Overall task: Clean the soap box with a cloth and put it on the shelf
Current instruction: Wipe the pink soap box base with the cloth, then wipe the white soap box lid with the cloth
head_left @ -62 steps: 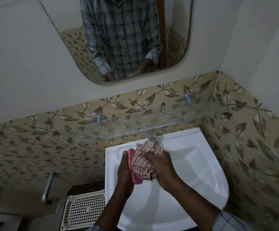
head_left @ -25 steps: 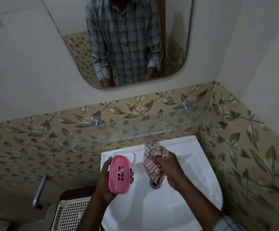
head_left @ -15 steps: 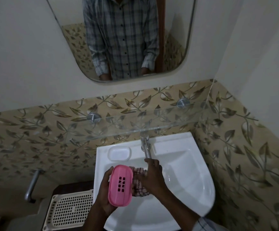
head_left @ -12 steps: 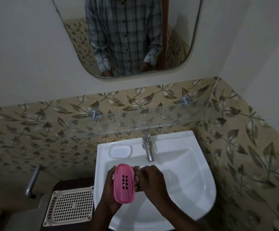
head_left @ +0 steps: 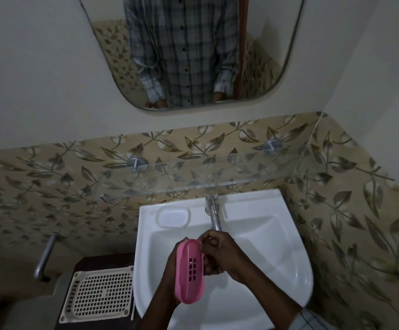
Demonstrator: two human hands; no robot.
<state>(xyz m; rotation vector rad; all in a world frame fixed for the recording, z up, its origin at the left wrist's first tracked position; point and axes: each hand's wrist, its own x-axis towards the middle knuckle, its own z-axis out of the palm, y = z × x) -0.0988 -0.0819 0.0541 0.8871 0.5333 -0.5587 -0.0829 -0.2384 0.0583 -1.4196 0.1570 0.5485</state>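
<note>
The pink soap box (head_left: 190, 272) is upright over the white sink (head_left: 277, 239), its slotted base facing me. My left hand (head_left: 170, 282) grips it from the left side and behind. My right hand (head_left: 220, 256) is closed against the box's right side. The checked cloth is almost fully hidden inside that hand. The glass shelf (head_left: 193, 172) runs along the leaf-patterned tiles above the sink, with nothing on it.
A metal tap (head_left: 212, 210) stands at the sink's back, just beyond my hands, with a moulded soap recess (head_left: 172, 216) to its left. A cream perforated tray (head_left: 98, 294) lies on a dark stand at the left. A mirror (head_left: 193, 51) hangs above.
The right hand moved from the tap to the soap box and closed against its side, the cloth vanishing into it. The box turned more edge-on and sank a little lower.
</note>
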